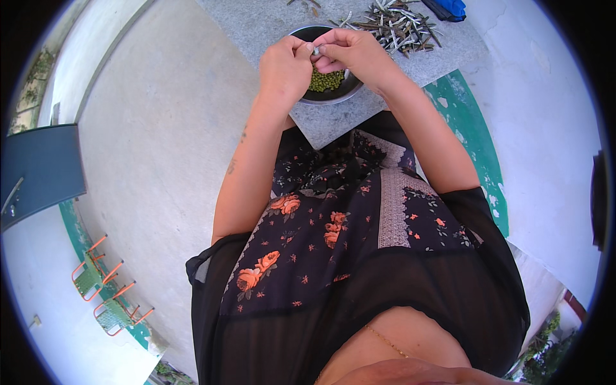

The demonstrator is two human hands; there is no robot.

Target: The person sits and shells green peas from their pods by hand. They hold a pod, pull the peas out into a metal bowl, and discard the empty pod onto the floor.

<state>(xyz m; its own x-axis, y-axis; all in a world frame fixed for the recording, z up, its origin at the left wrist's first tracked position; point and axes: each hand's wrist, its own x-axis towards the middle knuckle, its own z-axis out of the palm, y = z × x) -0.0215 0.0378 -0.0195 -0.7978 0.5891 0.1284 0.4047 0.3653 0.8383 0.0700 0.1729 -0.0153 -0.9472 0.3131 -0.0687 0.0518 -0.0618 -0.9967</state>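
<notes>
My left hand (287, 72) and my right hand (355, 54) meet above a metal bowl (332, 102). Between their thumbs and fingertips they pinch a small pale piece of bean pod (315, 50), mostly hidden by the fingers. Small green beans (326, 82), which look like mung beans, lie in the bowl below. The bowl stands close to the near corner of a grey stone-like tabletop (320, 127). Beyond my right hand, a heap of dry dark pods and pale split husks (402, 26) is spread on the same surface.
A blue and black item (447, 8) lies at the table's far right. A wall with a peeling green band (462, 115) runs along the right. On the left are a dark door (43, 168) and two chairs with orange frames (87, 276) on the concrete floor (168, 120).
</notes>
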